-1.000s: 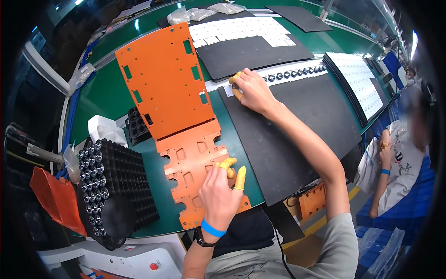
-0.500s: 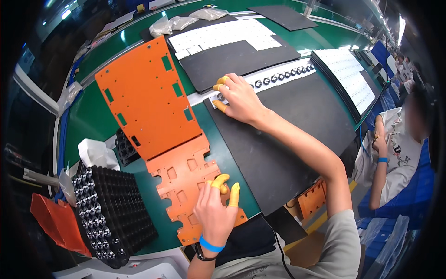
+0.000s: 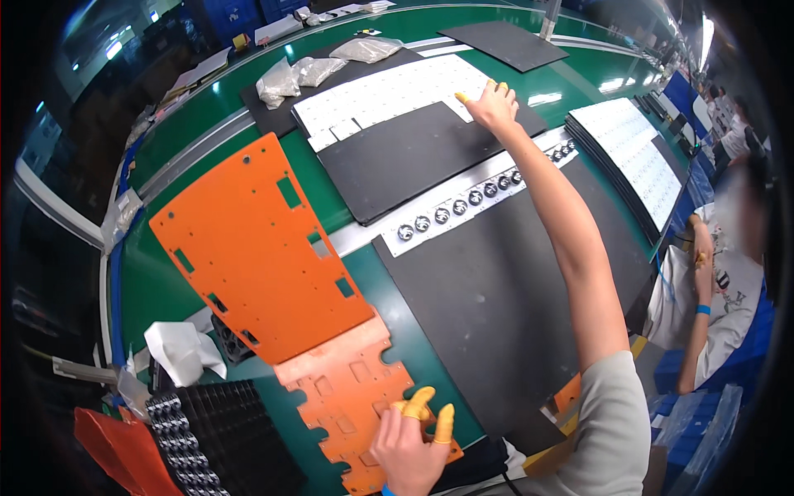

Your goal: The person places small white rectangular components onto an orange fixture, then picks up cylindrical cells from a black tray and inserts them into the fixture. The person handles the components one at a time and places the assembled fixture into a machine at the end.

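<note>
My right hand [image 3: 495, 106], wearing yellow finger cots, reaches to the far right end of a block of white square-patterned pieces [image 3: 397, 93]. Its thumb and fingers are apart; contact with the white pieces cannot be made out. The pieces lie on a black board [image 3: 405, 157]. Nearer, a white strip [image 3: 451, 217] carrying a row of black-and-silver round parts runs along the edge of a large black board [image 3: 513, 306]; my right forearm covers part of it. My left hand [image 3: 411, 453], also in yellow cots, hovers over or rests on a notched orange plate [image 3: 335, 405], fingers bent, thumb apart.
A larger orange panel [image 3: 265, 256] with slots lies beyond the notched plate. Black trays of round silver-topped parts [image 3: 186, 446] stand at lower left beside crumpled white paper [image 3: 182, 351]. Clear bags [image 3: 318, 70] lie at the back. A stack with white pieces [image 3: 624, 157] and a co-worker [image 3: 711, 289] are at right.
My right hand has left the near end of the strip and moved away to the far right end of the white pieces. The view has shifted, so the table things sit lower.
</note>
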Motion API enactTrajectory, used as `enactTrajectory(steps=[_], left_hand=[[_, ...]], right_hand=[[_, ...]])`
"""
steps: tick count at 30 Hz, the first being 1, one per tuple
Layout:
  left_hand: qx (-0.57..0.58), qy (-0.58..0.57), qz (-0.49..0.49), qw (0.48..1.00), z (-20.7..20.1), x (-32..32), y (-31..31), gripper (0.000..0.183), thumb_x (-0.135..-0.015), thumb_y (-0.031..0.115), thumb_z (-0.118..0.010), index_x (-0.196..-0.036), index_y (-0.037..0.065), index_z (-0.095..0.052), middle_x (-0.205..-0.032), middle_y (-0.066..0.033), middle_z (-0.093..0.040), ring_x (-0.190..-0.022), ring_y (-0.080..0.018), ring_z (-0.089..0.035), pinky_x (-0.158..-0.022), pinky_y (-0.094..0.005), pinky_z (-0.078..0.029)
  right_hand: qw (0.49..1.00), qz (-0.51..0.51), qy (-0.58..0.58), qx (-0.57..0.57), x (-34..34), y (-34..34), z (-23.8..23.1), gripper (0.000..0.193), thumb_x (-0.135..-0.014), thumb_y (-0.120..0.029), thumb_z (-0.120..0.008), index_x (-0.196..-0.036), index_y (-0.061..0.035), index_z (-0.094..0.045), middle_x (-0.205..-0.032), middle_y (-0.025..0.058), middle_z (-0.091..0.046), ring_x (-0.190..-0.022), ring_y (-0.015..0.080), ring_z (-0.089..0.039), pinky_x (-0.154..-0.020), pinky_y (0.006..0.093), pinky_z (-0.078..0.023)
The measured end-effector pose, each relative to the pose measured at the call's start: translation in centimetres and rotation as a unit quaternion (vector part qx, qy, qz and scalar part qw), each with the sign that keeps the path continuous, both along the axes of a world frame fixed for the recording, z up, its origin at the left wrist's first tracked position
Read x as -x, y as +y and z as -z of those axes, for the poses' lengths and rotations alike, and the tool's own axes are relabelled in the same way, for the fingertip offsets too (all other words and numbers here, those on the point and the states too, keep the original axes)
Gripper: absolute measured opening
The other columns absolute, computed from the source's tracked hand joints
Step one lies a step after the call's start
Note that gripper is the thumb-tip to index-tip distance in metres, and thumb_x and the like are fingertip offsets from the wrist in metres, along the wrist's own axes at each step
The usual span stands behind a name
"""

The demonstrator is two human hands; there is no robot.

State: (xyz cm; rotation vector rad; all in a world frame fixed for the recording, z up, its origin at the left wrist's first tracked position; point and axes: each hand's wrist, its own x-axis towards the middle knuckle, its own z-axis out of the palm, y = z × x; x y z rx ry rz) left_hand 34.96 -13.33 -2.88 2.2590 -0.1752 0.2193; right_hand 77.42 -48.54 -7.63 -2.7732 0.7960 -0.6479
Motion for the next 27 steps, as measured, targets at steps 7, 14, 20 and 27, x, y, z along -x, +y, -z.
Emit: enactTrajectory(steps=[7, 14, 20, 27], left_hand=[[-0.034, 0.02, 0.016, 0.999, -0.5, -0.5, -0.1, 0.025, -0.079, 0.014, -0.08, -0.102, 0.008, -0.071, -0.074, -0.0097, -0.057, -0.069, -0.0305, -0.058, -0.064, -0.0402, -0.049], [-0.026, 0.029, 0.016, 0.999, -0.6, -0.4, -0.1, 0.025, -0.079, 0.013, -0.08, -0.101, 0.007, -0.071, -0.075, -0.0103, -0.059, -0.07, -0.0307, -0.058, -0.064, -0.04, -0.049], [-0.001, 0.005, 0.002, 1.0, -0.3, -0.2, -0.3, 0.025, -0.079, 0.012, -0.08, -0.101, 0.006, -0.07, -0.074, -0.01, -0.057, -0.069, -0.0301, -0.057, -0.063, -0.0399, -0.048], [0.008, -0.028, 0.003, 1.0, -0.2, 0.1, -0.3, 0.021, -0.082, 0.01, -0.077, -0.101, 0.005, -0.07, -0.076, -0.0099, -0.058, -0.069, -0.0301, -0.058, -0.064, -0.0391, -0.048]], right_hand=[[0.987, -0.062, 0.132, -0.065, -3.4, -2.2, 2.8, 0.108, -0.084, -0.077, -0.049, -0.155, 0.0002, -0.025, -0.161, 0.0244, -0.022, -0.151, 0.0417, -0.014, -0.121, 0.0539, -0.012], [0.975, -0.061, 0.207, -0.043, -1.8, -2.3, 2.0, 0.105, -0.09, -0.078, -0.037, -0.158, -0.0004, -0.014, -0.165, 0.0181, -0.011, -0.153, 0.0373, -0.008, -0.122, 0.0523, -0.007], [0.972, -0.097, 0.215, -0.02, 0.6, -2.2, 2.4, 0.105, -0.091, -0.078, -0.033, -0.158, -0.0003, -0.011, -0.166, 0.018, -0.008, -0.153, 0.0382, -0.005, -0.122, 0.0542, -0.007], [0.951, -0.189, 0.242, 0.023, 3.3, 4.1, 2.5, 0.105, -0.092, -0.077, -0.029, -0.157, 0.0019, -0.006, -0.166, 0.0196, -0.005, -0.153, 0.0398, -0.005, -0.121, 0.0567, -0.009]])
